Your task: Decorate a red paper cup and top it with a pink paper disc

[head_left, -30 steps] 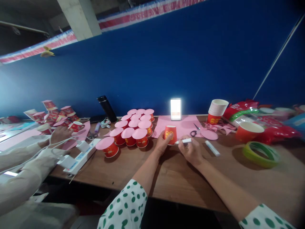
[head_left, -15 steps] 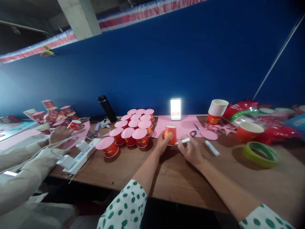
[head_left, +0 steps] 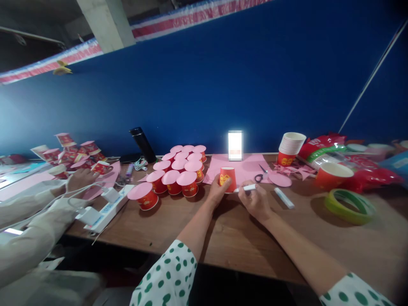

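Note:
My left hand is closed round a red paper cup with gold markings, held upside down above the table. Between the fingers of my right hand is a white glue stick or pen-like tube, its tip pointing left at the cup's lower rim. I cannot make out exactly what kind of tube it is. A white cap-like stick lies to the right of that hand. Behind the hands lie pink paper, scissors and a pink paper disc.
Several red cups topped with pink discs stand at left. A power strip, a black bottle and a co-worker's hand are further left. At right are stacked cups, green tape and a red cup.
The cup has tipped very slightly in my left hand. The white tube in my right hand has shifted slightly; otherwise the scene looks the same.

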The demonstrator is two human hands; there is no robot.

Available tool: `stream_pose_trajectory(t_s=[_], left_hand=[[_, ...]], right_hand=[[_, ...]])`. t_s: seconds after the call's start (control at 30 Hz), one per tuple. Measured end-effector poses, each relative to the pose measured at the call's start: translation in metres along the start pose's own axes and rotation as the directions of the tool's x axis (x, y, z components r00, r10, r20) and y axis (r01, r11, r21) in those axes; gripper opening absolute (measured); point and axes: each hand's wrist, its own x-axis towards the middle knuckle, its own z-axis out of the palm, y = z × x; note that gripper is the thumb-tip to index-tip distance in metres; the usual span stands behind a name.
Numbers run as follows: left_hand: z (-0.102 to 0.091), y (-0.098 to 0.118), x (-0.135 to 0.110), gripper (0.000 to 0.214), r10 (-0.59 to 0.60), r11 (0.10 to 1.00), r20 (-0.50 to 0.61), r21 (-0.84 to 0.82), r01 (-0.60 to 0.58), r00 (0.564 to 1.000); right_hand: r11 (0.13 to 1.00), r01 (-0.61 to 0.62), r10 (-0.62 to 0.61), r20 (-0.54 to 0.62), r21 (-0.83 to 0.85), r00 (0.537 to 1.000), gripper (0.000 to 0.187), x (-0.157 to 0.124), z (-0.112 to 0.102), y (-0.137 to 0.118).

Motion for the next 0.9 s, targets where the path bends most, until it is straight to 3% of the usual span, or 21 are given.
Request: stream_pose_trajectory(t_s=[0.43,0.9], left_hand=[[0.007,0.014,-0.007,0.047,-0.040,0.997,0.038,-0.069,0.042,0.998],[0.001,0.006,-0.003,0.044,0.020,0.998,0.043,-0.055,-0.018,0.999]], right_hand=[[1.000,0.014,-0.015,-0.036,-0.017,0.999,0.008,-0.002,-0.001,0.004],[0.998,-0.026,0.028,0.019,-0.058,0.999,0.012,0.001,-0.003,-0.002]])
